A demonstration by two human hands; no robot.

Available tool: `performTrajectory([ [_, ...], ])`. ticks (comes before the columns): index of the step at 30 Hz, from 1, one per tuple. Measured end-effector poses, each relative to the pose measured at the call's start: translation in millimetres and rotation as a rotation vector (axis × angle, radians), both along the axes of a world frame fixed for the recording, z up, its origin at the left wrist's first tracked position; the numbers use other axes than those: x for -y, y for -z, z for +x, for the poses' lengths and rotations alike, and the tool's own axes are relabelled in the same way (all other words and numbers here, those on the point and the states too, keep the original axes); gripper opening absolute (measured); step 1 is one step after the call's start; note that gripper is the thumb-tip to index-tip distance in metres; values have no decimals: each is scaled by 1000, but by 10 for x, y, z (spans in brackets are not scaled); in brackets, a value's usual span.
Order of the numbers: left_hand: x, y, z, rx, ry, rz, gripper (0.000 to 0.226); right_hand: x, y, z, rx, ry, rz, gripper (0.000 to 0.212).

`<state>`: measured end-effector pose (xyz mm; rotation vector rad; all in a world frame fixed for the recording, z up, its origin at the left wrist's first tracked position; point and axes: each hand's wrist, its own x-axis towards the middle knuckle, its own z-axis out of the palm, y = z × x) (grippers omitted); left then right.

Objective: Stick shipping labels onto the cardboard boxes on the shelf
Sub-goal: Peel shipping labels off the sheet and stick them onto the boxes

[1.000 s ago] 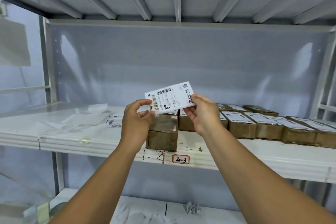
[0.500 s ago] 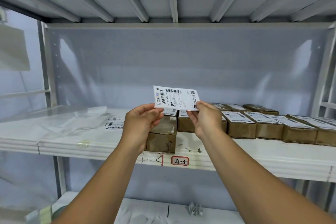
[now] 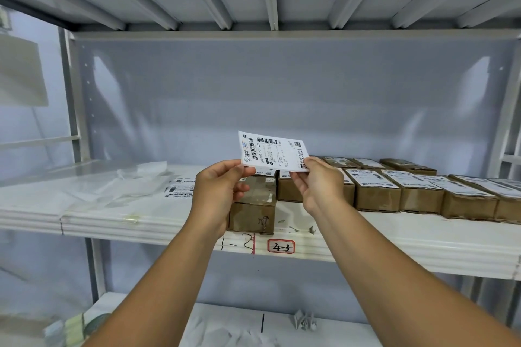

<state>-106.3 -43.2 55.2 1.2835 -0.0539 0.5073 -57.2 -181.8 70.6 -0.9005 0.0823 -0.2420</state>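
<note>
Between both hands: shipping label (image 3: 272, 151), held up off the shelf (image 3: 394, 245). Left hand (image 3: 217, 189) pinches one lower corner, right hand (image 3: 318, 186) the other. Box (image 3: 253, 205) just below looks unlabelled, likely next. Row of boxes (image 3: 377, 191) right of the hands already labelled.

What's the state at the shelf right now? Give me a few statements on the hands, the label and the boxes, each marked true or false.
1. The left hand and the right hand both pinch the shipping label. True.
2. That label is stuck flat on a box. False: it is held in the air above the shelf, printed side to the camera.
3. The row of boxes to the right carries labels on top. True.
4. The red-bordered tag on the shelf edge reads 2-1. False: it reads 4-3.
5. Loose labels lie on the shelf left of the left hand. True.
</note>
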Motion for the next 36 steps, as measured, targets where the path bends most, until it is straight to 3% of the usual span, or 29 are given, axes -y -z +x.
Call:
performTrajectory([
  [7, 8, -43, -22, 32, 7, 62, 11, 5, -13, 22, 12, -17, -6, 8],
  [13, 69, -76, -16, 74, -16, 87, 14, 4, 28, 81, 29, 14, -144, 6],
  [16, 87, -85, 22, 89, -31, 85, 18, -31, 72, 125, 92, 201, -579, 7],
  [17, 95, -89, 30, 98, -33, 87, 18, -53, 75, 97, 146, 266, -745, 16],
  [19, 114, -95, 45, 123, -41, 102, 20, -116, 53, 27, 300, 321, -912, 19],
  [22, 138, -98, 69, 184, -70, 148, 23, -223, -21, -108, 537, 173, -910, 7],
  [25, 161, -94, 75, 237, -102, 190, 22, -302, -83, -221, 640, 78, -917, 8],
  [36, 100, -107, 88, 308, -185, 181, 18, -318, -37, -232, 602, 77, -924, 18],
])
